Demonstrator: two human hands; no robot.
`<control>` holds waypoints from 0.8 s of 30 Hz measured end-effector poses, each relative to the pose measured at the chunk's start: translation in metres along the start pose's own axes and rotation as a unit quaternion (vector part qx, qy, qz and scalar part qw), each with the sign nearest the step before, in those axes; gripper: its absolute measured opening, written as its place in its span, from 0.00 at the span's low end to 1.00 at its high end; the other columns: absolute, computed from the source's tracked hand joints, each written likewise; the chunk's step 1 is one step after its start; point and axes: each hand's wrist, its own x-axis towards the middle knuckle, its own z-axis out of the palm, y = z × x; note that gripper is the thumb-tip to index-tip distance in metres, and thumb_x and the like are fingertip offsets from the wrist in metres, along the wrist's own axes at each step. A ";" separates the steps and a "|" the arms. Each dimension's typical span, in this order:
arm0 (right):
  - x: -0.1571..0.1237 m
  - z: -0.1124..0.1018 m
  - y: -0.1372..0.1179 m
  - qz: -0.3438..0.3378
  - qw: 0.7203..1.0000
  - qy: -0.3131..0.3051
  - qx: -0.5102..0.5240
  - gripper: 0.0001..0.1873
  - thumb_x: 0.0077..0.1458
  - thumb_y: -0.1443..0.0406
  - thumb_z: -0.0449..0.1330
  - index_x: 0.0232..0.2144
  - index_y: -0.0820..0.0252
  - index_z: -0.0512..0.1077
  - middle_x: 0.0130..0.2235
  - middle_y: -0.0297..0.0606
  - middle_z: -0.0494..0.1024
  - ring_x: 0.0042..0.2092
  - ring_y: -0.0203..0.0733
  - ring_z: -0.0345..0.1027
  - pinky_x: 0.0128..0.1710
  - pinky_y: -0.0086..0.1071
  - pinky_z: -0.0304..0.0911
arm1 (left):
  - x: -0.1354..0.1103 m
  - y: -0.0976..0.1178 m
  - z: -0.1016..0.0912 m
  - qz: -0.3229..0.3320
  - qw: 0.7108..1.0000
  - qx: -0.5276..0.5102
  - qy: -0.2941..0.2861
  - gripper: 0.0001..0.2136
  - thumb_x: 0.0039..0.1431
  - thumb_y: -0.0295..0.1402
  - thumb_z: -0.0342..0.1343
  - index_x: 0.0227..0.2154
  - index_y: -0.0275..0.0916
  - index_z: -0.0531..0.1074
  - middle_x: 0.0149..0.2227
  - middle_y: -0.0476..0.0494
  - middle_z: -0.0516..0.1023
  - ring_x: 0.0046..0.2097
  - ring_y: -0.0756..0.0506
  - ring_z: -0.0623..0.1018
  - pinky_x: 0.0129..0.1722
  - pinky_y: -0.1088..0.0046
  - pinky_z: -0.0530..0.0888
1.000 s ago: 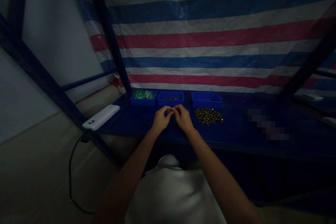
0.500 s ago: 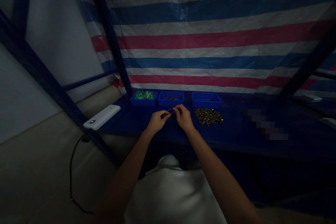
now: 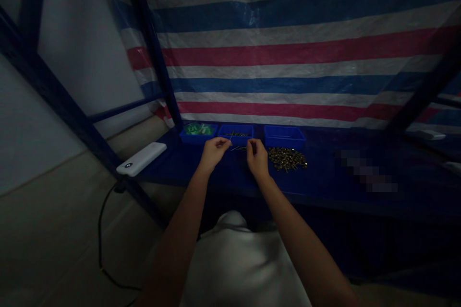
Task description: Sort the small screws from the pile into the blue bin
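My left hand (image 3: 213,154) is raised just in front of the middle blue bin, thumb and fingers pinched on a thin metal rod (image 3: 231,138) that sticks up from the fingertips. A short gap to the right is my right hand (image 3: 258,157), its fingers closed; whatever is in them is hidden. Between the hands show a few thin, dark rod-like pieces (image 3: 239,148); whether they lie on the table or touch the right fingertips I cannot tell. A pile of small brass-coloured metal parts (image 3: 287,159) lies right of my right hand.
Three blue bins stand along the back: the left bin (image 3: 194,139) holds green-and-white packets, the middle bin (image 3: 220,130) thin metal pieces, and the right bin (image 3: 284,140) shows nothing inside. A white power bank (image 3: 142,158) with a cable lies left on the blue table (image 3: 317,182). Blue posts frame a striped sheet.
My hands have moved apart from where they met on a thin piece. The left holds a rod upright; the right has shifted slightly right. Thin pieces now show between them.
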 end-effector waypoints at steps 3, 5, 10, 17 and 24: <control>0.000 0.000 0.002 0.003 1.000 0.005 -0.001 0.11 0.56 0.62 0.47 0.35 0.61 0.66 0.33 0.39 0.71 0.33 0.39 0.65 0.36 0.33 0.61 | -0.001 0.020 0.001 0.032 0.976 -0.215 -0.028 0.10 0.46 0.38 0.59 0.29 0.37 0.72 0.34 0.45 0.76 0.33 0.50 0.74 0.30 0.76 0.66; 0.000 0.001 0.003 0.003 1.000 0.008 -0.001 0.10 0.56 0.62 0.47 0.35 0.61 0.66 0.32 0.39 0.71 0.33 0.38 0.65 0.36 0.32 0.61 | -0.004 0.026 0.003 0.062 0.956 -0.284 -0.048 0.11 0.44 0.40 0.60 0.28 0.38 0.72 0.35 0.45 0.76 0.34 0.50 0.74 0.29 0.76 0.66; 0.000 0.001 0.004 0.002 1.000 0.004 0.003 0.10 0.56 0.62 0.48 0.35 0.60 0.66 0.33 0.38 0.71 0.32 0.37 0.64 0.35 0.31 0.60 | -0.004 0.009 0.011 -0.035 0.987 -0.153 -0.041 0.07 0.41 0.33 0.62 0.25 0.35 0.74 0.28 0.46 0.76 0.30 0.51 0.73 0.34 0.74 0.67; -0.001 0.000 0.002 0.018 1.000 -0.003 -0.006 0.09 0.55 0.63 0.49 0.35 0.61 0.65 0.32 0.38 0.71 0.30 0.37 0.64 0.33 0.31 0.60 | 0.001 -0.002 0.016 -0.129 0.988 -0.079 0.016 0.06 0.46 0.32 0.57 0.24 0.34 0.73 0.28 0.44 0.77 0.27 0.52 0.73 0.27 0.78 0.64; -0.001 0.001 0.001 0.018 1.000 -0.010 -0.006 0.09 0.54 0.63 0.49 0.34 0.60 0.65 0.32 0.38 0.70 0.30 0.37 0.63 0.34 0.31 0.60 | 0.029 0.016 0.015 -0.091 0.987 -0.130 0.027 0.07 0.47 0.33 0.56 0.26 0.34 0.70 0.26 0.46 0.75 0.21 0.55 0.71 0.18 0.81 0.56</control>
